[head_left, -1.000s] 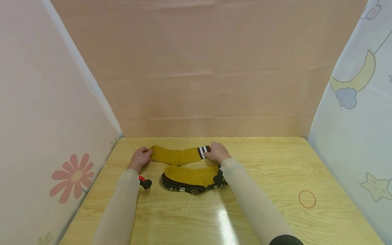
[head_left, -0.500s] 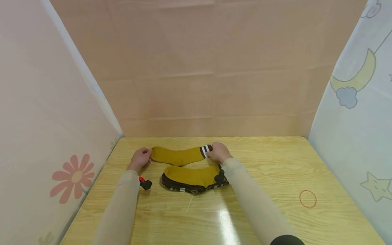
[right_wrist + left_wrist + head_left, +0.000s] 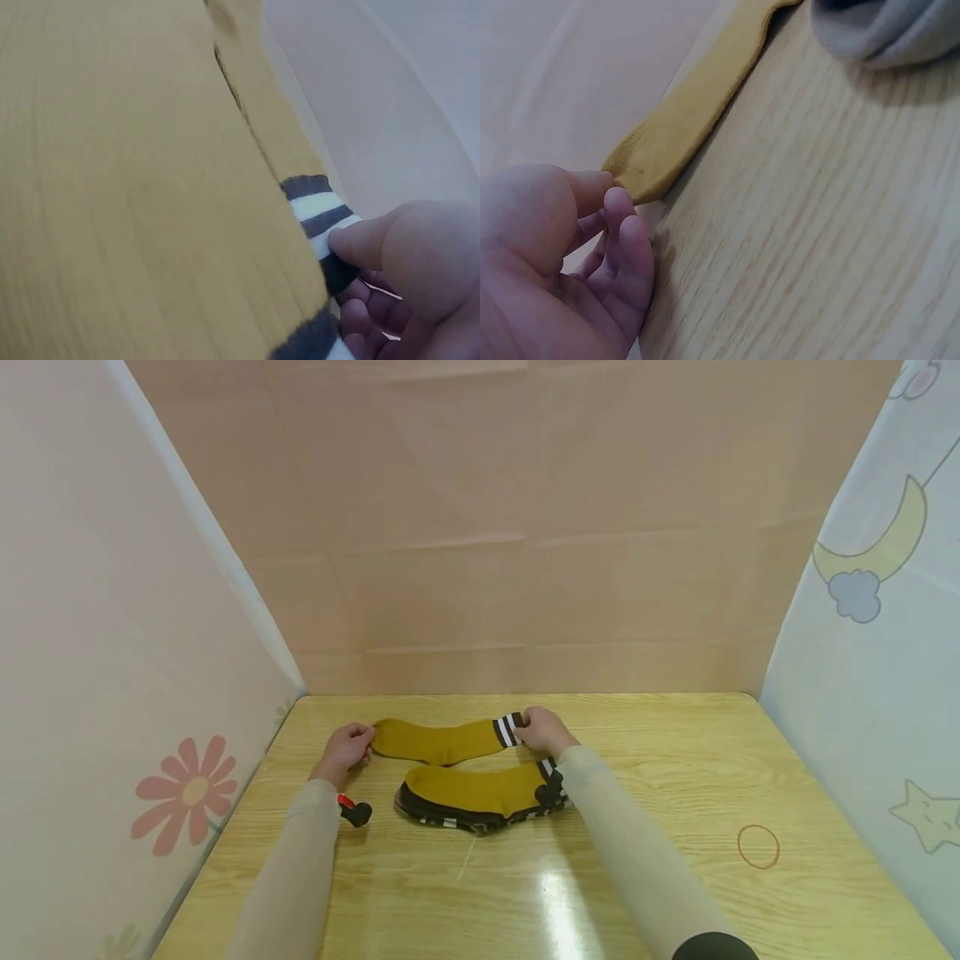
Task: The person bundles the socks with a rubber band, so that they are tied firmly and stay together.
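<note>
A mustard-yellow sock (image 3: 435,741) with a dark, white-striped cuff stretches between both hands at the back of the table. My left hand (image 3: 347,750) pinches its toe end; the left wrist view shows thumb and fingertips on the yellow toe (image 3: 649,169). At the other end, my right hand (image 3: 545,731) pinches the striped cuff (image 3: 319,217), thumb on top in the right wrist view. Just in front of this sock lies a stack of socks, topped by another yellow sock (image 3: 472,789). Darker patterned socks (image 3: 450,821) show beneath it. The right wrist hides part of the stack's cuff end.
A thin reddish ring (image 3: 758,847), like a rubber band, lies on the wooden table (image 3: 660,793) at the right. Fabric-covered walls enclose the table at the back (image 3: 525,568), left and right. Black wrist gear (image 3: 356,812) hangs beside the left sleeve.
My right hand has shifted slightly to the right with the cuff, and the held sock looks a bit straighter. The left hand stays nearly in place at the toe.
</note>
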Demonstrator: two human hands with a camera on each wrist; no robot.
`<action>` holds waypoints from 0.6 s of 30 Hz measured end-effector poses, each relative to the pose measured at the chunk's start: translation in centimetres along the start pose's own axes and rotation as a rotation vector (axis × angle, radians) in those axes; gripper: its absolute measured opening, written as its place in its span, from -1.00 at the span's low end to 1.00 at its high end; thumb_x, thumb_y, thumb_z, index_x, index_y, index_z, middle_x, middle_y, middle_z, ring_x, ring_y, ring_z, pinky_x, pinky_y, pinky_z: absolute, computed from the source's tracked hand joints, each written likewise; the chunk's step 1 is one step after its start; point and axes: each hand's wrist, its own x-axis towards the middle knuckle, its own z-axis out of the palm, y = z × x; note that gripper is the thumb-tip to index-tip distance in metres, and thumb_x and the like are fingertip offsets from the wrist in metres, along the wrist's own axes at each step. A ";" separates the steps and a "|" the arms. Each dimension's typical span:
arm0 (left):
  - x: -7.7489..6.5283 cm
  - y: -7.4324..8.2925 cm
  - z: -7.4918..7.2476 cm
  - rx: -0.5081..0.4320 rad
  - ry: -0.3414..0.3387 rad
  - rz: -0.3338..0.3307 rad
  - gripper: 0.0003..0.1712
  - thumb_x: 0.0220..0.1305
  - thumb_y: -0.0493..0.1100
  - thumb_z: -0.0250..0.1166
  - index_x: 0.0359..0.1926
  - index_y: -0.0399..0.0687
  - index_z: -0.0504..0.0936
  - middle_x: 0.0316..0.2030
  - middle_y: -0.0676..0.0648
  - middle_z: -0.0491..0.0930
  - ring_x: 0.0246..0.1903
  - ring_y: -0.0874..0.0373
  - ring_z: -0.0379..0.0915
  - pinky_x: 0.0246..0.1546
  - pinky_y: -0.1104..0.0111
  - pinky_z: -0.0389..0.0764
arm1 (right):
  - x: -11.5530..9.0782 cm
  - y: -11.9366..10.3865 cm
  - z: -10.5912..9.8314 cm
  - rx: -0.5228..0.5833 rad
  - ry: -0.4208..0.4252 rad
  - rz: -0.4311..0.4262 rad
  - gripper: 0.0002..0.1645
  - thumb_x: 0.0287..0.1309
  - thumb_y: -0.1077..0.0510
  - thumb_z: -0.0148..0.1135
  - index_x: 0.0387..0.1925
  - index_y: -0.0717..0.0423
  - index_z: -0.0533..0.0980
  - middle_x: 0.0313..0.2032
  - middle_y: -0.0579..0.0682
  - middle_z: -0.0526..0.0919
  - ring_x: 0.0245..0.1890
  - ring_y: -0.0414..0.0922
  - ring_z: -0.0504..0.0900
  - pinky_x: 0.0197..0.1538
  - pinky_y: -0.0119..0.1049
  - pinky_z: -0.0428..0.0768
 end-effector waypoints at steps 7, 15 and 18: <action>-0.6 0.1 0.1 0.028 0.015 0.024 -0.66 0.63 -0.05 0.14 0.10 -0.27 0.58 -0.43 0.05 0.47 -0.49 0.22 0.36 -0.41 0.38 0.46 | -0.5 0.6 -0.4 0.090 0.011 -0.041 -0.55 0.52 0.12 0.20 -0.46 0.05 0.19 -0.53 -0.04 0.18 -0.58 -0.13 0.19 -0.39 -0.22 0.28; -0.9 0.1 0.2 0.070 0.035 0.060 -0.65 0.61 -0.06 0.18 0.07 -0.29 0.63 -0.30 0.00 0.52 -0.36 0.15 0.37 -0.32 0.34 0.45 | -1.1 0.6 -1.2 0.092 0.042 -0.062 -0.74 0.52 0.11 0.22 -0.29 0.16 0.41 -0.35 0.07 0.46 -0.46 -0.08 0.36 -0.31 -0.18 0.39; -1.0 0.0 0.2 0.077 0.042 0.061 -0.65 0.61 -0.06 0.18 0.06 -0.30 0.64 -0.20 -0.06 0.55 -0.28 0.11 0.38 -0.28 0.34 0.45 | -1.3 0.6 -1.4 0.083 0.051 -0.066 -0.77 0.52 0.09 0.22 -0.11 0.21 0.51 -0.14 0.14 0.61 -0.30 -0.04 0.49 -0.18 -0.13 0.50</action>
